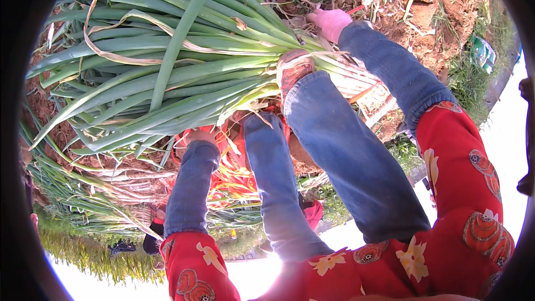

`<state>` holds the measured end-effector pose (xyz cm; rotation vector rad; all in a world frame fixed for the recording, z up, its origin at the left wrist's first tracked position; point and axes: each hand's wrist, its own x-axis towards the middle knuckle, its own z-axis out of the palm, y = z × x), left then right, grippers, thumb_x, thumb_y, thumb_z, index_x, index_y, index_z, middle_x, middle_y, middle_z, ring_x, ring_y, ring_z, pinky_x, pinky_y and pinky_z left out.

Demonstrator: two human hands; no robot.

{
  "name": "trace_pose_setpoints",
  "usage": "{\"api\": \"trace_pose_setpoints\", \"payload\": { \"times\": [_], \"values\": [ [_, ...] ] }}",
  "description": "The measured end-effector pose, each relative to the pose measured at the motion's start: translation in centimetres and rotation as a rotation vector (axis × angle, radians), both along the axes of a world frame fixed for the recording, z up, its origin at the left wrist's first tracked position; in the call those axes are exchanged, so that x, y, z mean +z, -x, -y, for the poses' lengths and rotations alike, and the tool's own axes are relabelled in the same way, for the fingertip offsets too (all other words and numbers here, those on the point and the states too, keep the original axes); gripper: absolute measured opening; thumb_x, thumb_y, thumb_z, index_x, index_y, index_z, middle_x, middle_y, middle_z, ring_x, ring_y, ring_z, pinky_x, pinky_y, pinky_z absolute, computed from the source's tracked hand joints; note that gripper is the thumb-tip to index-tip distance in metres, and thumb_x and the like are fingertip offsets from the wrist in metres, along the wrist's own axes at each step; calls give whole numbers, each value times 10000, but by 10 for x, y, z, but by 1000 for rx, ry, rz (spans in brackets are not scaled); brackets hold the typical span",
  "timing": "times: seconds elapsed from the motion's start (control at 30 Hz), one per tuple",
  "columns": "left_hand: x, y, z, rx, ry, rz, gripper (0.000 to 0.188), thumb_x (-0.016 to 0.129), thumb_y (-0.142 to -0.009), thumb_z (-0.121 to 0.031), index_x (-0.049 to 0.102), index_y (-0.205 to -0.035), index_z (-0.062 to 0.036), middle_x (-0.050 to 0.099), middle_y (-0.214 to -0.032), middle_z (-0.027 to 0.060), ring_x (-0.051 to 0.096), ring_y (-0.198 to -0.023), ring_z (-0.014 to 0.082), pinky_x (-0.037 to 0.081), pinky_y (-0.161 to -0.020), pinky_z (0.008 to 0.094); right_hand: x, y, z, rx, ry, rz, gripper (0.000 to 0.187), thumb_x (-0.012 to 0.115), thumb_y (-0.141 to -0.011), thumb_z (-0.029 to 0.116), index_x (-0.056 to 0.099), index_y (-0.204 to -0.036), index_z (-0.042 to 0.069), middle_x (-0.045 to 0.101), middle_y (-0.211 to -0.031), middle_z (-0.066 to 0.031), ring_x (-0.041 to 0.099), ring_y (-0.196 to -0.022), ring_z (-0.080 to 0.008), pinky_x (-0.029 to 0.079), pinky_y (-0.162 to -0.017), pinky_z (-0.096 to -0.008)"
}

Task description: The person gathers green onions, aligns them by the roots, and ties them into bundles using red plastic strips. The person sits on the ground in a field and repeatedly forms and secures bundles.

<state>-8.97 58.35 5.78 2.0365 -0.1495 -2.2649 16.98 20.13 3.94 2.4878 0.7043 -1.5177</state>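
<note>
From the head view I see my right hand [330, 22] in a pink glove, closed over the top of a big bundle of green onions [184, 72], gripping it near where the green leaves narrow toward the pale stalks. My left hand [196, 136] is lower down, tucked under the bundle's leaves beside some orange-red material [237, 175]; only the wrist end shows, so I cannot tell whether its fingers are spread or curled. The bundle lies across the frame, leaves fanning out to the left over red-brown soil [440, 0], its stalk end pressed against my raised knee. A shoe [293, 69] with a red and white toe rests on the bundle just beside the right hand. Both legs are in blue jeans, the sleeves blue denim over a red floral garment. More cut green onions [83, 189] lie heaped on the ground to the left.
</note>
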Motion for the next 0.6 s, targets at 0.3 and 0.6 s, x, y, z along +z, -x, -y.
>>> {"api": "trace_pose_setpoints", "payload": {
  "times": [0.3,0.6],
  "values": [
    [-53,23,87,226,228,903,335,510,-983,-231,610,-1288,-134,633,-1263,156,602,-1178,328,467,-1024,420,-18,1,5,111,296,-23,364,643,-907,142,620,-1264,72,673,-1173,-174,690,-1060,-356,578,-877,-428],
    [-4,4,95,2,137,-8,383,592,-936,-212,620,-1308,-125,637,-1347,98,607,-1255,231,507,-1019,433,-14,6,12,-204,79,61,353,550,-955,283,632,-1224,69,682,-1052,-249,644,-1010,-427,509,-877,-515]
  ]
}}
